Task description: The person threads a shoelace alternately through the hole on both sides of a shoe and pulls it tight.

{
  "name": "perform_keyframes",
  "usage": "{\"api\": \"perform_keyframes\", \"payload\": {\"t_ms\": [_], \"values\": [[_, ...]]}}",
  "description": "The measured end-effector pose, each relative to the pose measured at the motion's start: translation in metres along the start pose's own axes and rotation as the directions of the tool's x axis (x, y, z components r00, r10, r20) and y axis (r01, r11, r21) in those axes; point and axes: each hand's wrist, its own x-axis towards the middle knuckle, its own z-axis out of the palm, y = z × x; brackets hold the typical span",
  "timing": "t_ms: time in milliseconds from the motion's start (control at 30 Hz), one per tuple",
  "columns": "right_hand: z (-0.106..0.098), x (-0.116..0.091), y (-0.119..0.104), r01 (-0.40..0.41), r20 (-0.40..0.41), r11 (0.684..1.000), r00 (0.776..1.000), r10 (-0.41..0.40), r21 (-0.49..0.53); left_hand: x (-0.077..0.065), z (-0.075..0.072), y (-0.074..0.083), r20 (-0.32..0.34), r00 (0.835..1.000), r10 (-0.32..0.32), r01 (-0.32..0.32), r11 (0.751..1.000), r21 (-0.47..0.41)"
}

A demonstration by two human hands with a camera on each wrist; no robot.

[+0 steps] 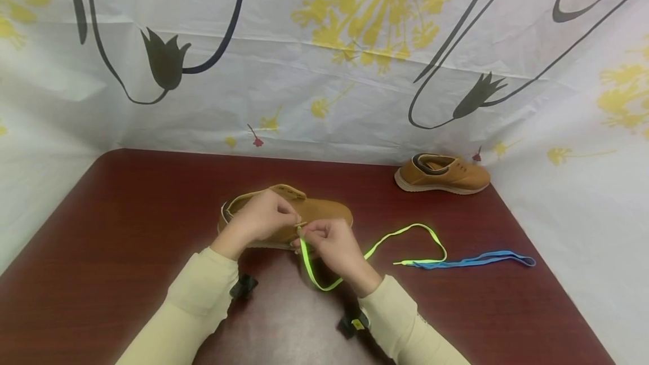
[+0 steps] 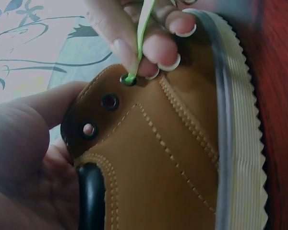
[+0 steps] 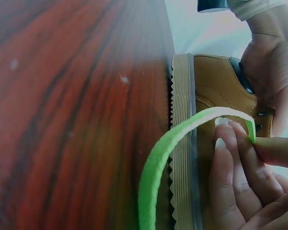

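Glossy table [image 1: 137, 230] holds a stitched shoe [image 2: 153, 158]; right fingers [image 2: 161, 50] pinch flat lace [image 3: 156, 167].

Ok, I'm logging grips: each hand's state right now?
Left hand: gripping the nearer shoe by its eyelet flap.
Right hand: pinching the green lace.

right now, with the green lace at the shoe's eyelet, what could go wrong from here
The green lace might slip away from the eyelet if the right hand, pinching it near the hole, lets go. The eyelet could shift if the left hand, which holds the brown shoe, loosens. Pulling might drag the blue lace, as the green lace's loose end lies against it.
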Motion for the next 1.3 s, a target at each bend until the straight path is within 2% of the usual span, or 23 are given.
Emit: {"api": "perform_keyframes", "payload": {"t_ms": [167,367,467,600,800,1133,1300], "values": [[-0.009,0.0,-0.002,0.031,0.008,0.998,0.999,-0.031,-0.05,-0.001,0.003,0.003,-0.044,0.999,-0.025,0.025,1.0,0.006],[-0.021,0.0,-0.005,0.07,-0.125,0.992,0.989,-0.084,-0.109,-0.003,0.005,0.007,-0.07,0.997,-0.041,0.041,0.999,0.005],[-0.023,0.0,-0.004,0.118,-0.158,0.971,0.976,-0.152,-0.206,-0.003,0.004,0.008,-0.071,0.997,-0.029,0.03,0.999,0.014],[-0.019,0.001,-0.001,0.183,-0.136,0.938,0.964,-0.23,-0.294,-0.005,0.004,0.011,-0.082,0.996,-0.03,0.03,1.0,0.007],[-0.014,0.003,0.003,0.213,-0.139,0.934,0.955,-0.26,-0.286,-0.007,0.004,0.011,-0.103,0.994,-0.047,0.046,0.999,-0.012],[-0.014,0.001,0.0,0.215,-0.114,0.94,0.961,-0.251,-0.265,-0.006,0.001,0.017,-0.163,0.986,0.033,-0.034,0.999,-0.005],[-0.014,0.002,-0.001,0.207,-0.113,0.945,0.964,-0.242,-0.251,-0.006,-0.008,0.024,-0.187,0.982,0.018,-0.026,0.999,-0.041]]}}
